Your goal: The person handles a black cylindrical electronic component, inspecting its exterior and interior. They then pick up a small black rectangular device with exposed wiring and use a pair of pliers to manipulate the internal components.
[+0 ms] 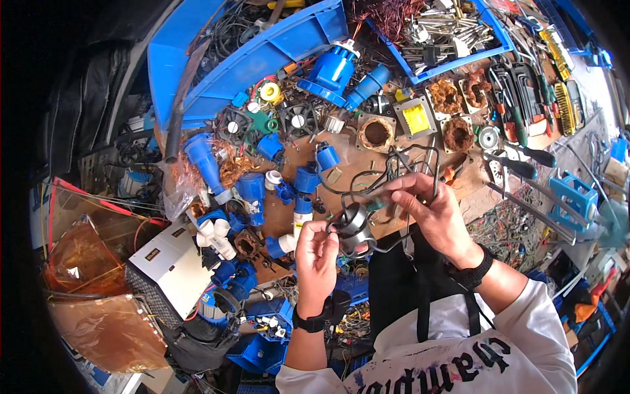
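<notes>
Rumpled white shirt (453, 358) sits closest; at the brown tabletop's (474, 189) edge, the left hand's (318, 256) grip pinches a smooth, rounded black device (356, 223); the right hand's (430, 210) grip is unclear.

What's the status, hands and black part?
Left hand grips black part. Right hand at cable, grip unclear. Cable loops between hands, possibly in the way.

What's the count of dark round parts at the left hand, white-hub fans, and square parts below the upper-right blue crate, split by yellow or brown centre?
Dark round part at the left hand: 1
White-hub fans: 2
Yellow-centre square: 1
Brown-centre squares: 4
Total: 8
</notes>
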The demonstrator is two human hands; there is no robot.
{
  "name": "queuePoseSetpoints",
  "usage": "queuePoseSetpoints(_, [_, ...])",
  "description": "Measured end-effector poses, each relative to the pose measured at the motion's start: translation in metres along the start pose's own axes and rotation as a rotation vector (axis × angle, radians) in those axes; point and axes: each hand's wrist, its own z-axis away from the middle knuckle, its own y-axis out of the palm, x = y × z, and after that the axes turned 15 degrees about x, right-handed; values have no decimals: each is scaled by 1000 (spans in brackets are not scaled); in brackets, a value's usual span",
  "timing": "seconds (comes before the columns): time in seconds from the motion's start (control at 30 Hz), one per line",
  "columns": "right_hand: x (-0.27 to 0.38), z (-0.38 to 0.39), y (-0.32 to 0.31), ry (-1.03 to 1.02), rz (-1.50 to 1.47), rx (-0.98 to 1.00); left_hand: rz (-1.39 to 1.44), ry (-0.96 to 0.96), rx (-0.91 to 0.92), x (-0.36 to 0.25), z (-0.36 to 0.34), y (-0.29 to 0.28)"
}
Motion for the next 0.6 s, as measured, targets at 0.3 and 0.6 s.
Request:
queuePoseSetpoints(0.3, [7, 2, -7, 20, 132, 81, 471, -35, -126, 6, -2, -7])
queuePoseSetpoints(0.6, [3, 3, -17, -42, 236, 68, 656, -2, -162, 8, -2, -10])
